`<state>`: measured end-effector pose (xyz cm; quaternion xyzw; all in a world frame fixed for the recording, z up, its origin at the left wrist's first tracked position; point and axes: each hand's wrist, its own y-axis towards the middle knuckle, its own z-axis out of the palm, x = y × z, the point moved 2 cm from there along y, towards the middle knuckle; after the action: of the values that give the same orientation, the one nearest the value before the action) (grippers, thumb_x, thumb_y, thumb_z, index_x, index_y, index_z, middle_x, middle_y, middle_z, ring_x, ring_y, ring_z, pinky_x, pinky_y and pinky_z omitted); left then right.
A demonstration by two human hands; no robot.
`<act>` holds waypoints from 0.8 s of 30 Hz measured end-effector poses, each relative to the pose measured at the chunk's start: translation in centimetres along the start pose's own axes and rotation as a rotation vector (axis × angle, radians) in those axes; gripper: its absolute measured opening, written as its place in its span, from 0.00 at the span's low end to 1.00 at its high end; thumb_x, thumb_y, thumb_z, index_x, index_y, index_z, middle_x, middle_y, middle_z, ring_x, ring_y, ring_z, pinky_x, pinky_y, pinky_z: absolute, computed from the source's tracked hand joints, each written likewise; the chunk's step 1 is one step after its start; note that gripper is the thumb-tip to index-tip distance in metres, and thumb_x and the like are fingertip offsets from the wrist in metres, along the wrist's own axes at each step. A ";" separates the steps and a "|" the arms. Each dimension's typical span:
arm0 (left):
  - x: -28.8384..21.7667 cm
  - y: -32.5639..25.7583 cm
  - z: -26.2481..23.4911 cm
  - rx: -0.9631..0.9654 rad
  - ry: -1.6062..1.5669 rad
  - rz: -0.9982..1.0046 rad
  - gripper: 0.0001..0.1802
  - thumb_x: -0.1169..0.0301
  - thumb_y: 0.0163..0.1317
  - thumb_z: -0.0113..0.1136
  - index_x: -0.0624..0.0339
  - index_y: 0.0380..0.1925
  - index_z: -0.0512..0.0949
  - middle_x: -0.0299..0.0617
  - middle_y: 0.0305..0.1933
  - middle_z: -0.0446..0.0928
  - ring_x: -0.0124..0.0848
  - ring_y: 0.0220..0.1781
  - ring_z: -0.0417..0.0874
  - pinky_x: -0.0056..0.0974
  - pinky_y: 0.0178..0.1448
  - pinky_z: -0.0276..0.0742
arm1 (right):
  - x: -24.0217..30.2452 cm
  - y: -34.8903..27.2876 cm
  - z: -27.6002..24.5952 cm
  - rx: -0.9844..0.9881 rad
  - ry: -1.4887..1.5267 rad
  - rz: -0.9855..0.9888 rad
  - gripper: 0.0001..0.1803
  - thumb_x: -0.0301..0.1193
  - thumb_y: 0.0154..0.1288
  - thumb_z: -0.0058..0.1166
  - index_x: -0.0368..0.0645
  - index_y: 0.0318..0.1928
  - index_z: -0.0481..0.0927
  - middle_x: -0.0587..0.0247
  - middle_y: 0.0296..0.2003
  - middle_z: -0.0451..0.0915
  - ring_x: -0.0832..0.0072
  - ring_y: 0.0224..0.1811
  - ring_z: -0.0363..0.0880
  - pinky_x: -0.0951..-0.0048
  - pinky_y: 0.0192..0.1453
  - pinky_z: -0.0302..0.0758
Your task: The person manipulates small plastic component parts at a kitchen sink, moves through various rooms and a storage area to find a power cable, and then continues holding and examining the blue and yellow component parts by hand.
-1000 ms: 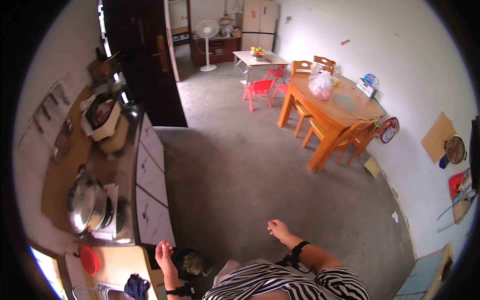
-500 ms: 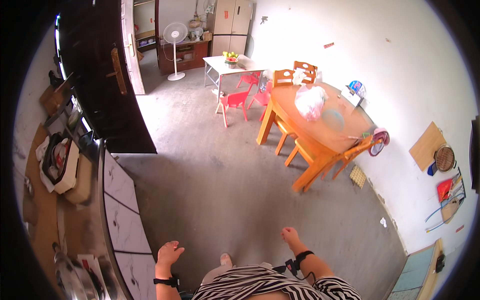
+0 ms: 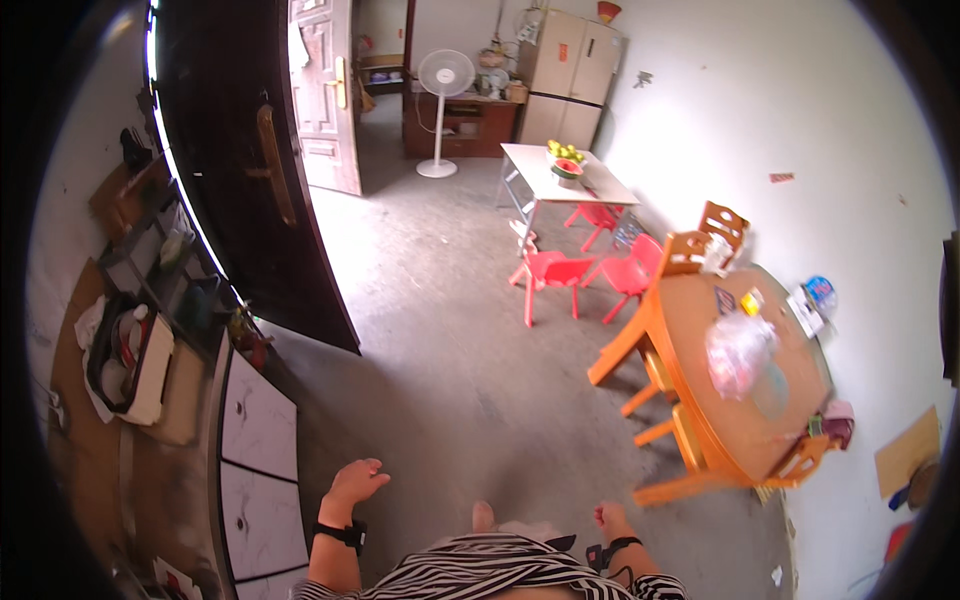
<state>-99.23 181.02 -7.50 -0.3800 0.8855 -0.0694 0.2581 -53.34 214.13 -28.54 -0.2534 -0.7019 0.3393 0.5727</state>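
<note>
The person walked empty-handed: the left hand [image 3: 352,485] hung with fingers released near the cabinet [image 3: 258,460], the right hand [image 3: 608,518] loosely clenched, grasping nothing.

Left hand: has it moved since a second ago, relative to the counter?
Yes. The left hand was low against the white cabinet fronts of the counter; now it is empty, raised over bare floor just right of them.

- Round orange wooden table [image 3: 700,400] near the right wall, bearing a clear plastic bag [image 3: 738,350].
- Orange wooden chairs [image 3: 690,250] tucked around it.
- Three red plastic chairs [image 3: 550,272] beside a small white table [image 3: 540,170] carrying a fruit bowl [image 3: 567,168].
- White standing fan [image 3: 442,80] by the far doorway.
- Dark wooden door [image 3: 260,190], open.
- White-fronted cabinet [image 3: 258,440] along the left.
</note>
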 end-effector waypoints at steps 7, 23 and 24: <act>3.1 21.7 -13.2 -0.156 -0.278 -0.238 0.23 0.56 0.49 0.56 0.59 0.41 0.74 0.45 0.39 0.77 0.40 0.43 0.77 0.39 0.47 0.71 | 31.5 9.9 36.2 0.337 -0.349 -0.295 0.08 0.33 0.57 0.45 0.41 0.28 0.73 0.65 0.20 0.73 0.79 0.17 0.69 0.79 0.18 0.65; 6.9 98.7 -42.6 -0.121 -0.305 -0.044 0.21 0.59 0.51 0.56 0.59 0.41 0.74 0.48 0.39 0.77 0.41 0.42 0.77 0.39 0.45 0.72 | 67.8 42.7 78.4 0.101 -0.302 0.073 0.06 0.31 0.58 0.45 0.43 0.27 0.72 0.66 0.19 0.74 0.79 0.16 0.71 0.79 0.15 0.66; 7.2 103.3 -44.3 -0.133 -0.238 -0.053 0.21 0.58 0.50 0.57 0.59 0.42 0.74 0.47 0.38 0.77 0.42 0.41 0.78 0.39 0.45 0.72 | 70.2 45.3 81.8 0.103 -0.301 0.074 0.06 0.31 0.58 0.45 0.43 0.27 0.72 0.66 0.19 0.74 0.79 0.16 0.71 0.79 0.15 0.66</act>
<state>-191.76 245.17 -5.40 -0.4251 0.8410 0.0284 0.3334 -149.78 280.28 -28.21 -0.1958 -0.7516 0.4300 0.4603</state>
